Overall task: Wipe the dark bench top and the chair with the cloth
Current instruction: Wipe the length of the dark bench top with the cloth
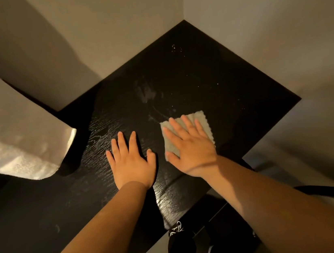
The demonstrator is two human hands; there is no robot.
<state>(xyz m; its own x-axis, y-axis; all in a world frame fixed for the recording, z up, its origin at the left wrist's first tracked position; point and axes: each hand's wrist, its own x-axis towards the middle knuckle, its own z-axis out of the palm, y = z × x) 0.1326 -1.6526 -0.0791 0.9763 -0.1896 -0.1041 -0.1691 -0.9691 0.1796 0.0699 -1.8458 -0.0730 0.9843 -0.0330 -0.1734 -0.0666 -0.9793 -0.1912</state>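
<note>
Nothing I can read: no text, label, brand, number or sign is legible.

One item noted. A white print [176, 228] sits on my dark garment [182, 249], at the near side, just below the near edge of the bench [196, 69]. Its strokes are small, broken and partly folded under, and I cannot tell whether they are letters or a pattern. More white marks show lower on the same garment, at the near bottom edge, cut off by the frame and equally unreadable.
</note>
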